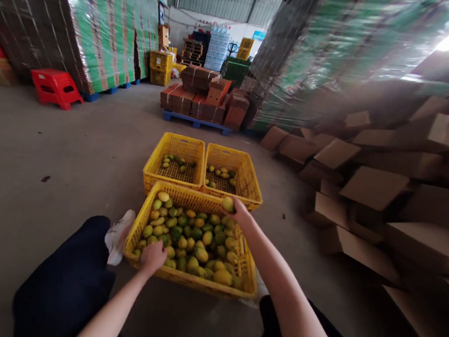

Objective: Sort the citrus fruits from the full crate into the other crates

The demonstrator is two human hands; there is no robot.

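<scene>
A yellow plastic crate (197, 281) stands between my feet, filled with yellow and green fruit that look like lemons (196, 233). My right hand (241, 212) is above the crate's far right rim, with its fingers round a pale yellow-green lemon (228, 204). At the near left corner, my left hand (153, 257) is low over the fruit, fingers curled in. Whatever those fingers hold, if anything, is hidden. Two more yellow crates touch side by side just beyond: the left one (148, 174) and the right one (257, 193) each have a few lemons on the bottom.
Loose cardboard boxes (373, 188) are heaped along the right. Ahead, a blue pallet (197, 122) bears tied brown cartons (175, 99). A red stool (56, 87) stands at the left, near tall wrapped stacks (107, 25). Another wrapped stack (318, 55) rises at the back right.
</scene>
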